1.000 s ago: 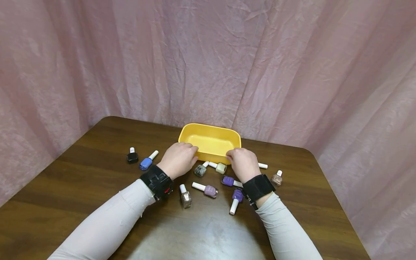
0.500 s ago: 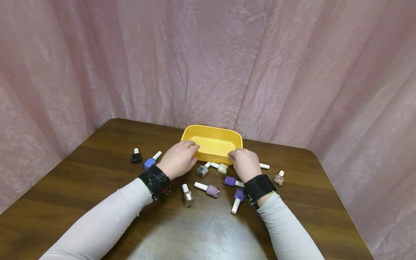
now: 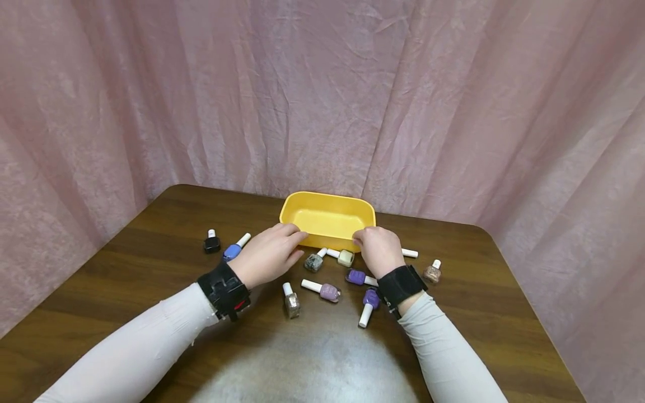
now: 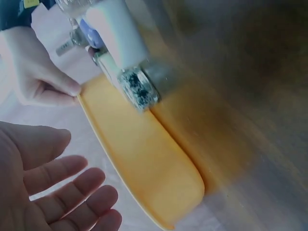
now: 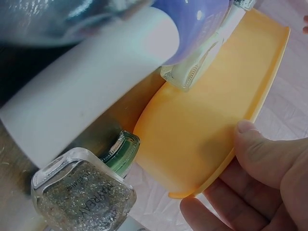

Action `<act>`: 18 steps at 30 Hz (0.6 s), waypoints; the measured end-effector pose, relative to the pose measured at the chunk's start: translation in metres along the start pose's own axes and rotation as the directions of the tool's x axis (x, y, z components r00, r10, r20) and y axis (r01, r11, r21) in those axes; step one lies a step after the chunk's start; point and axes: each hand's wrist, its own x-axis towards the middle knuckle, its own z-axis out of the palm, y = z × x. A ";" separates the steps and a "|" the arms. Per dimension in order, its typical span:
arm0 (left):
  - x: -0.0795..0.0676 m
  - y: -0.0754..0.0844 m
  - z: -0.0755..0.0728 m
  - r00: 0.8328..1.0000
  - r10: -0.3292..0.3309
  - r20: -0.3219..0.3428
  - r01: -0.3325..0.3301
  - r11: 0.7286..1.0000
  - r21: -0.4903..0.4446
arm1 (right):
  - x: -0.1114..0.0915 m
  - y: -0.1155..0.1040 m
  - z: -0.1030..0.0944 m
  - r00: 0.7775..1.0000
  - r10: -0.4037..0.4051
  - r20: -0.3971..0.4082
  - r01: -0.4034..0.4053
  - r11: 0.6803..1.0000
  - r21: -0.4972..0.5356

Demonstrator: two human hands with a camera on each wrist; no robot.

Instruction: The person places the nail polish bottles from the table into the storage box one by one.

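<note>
A yellow plastic bin stands on the table before both hands. My right hand pinches its near rim toward the right end; in the right wrist view the thumb lies on the outer wall and the fingers go behind the rim. My left hand is beside the bin's near left corner, and the left wrist view shows its fingers loosely spread, apart from the rim and holding nothing. Just in front of the bin lie a black-speckled nail polish bottle and a pale cream nail polish bottle.
Nearer lie a mauve bottle, a silver glitter bottle and two purple bottles. Blue and black bottles are at left. At right are a copper glitter bottle and a green one. A pink curtain hangs behind.
My left hand has drawn back from the bin's rim, leftward and a little nearer. The right hand keeps its grip, and the bin looks still.
</note>
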 end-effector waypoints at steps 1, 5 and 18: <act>-0.002 0.001 -0.002 1.000 0.011 0.004 -0.011 1.000 -0.006 | 0.000 0.000 0.000 1.000 0.000 -0.001 0.000 1.000 -0.001; -0.011 0.004 -0.005 0.998 0.059 0.026 -0.059 0.998 -0.022 | 0.000 0.000 0.000 1.000 0.001 -0.006 -0.001 1.000 -0.001; -0.034 0.007 -0.006 0.982 0.172 0.083 -0.165 0.983 -0.082 | 0.000 0.000 0.001 1.000 0.001 -0.011 -0.001 1.000 -0.007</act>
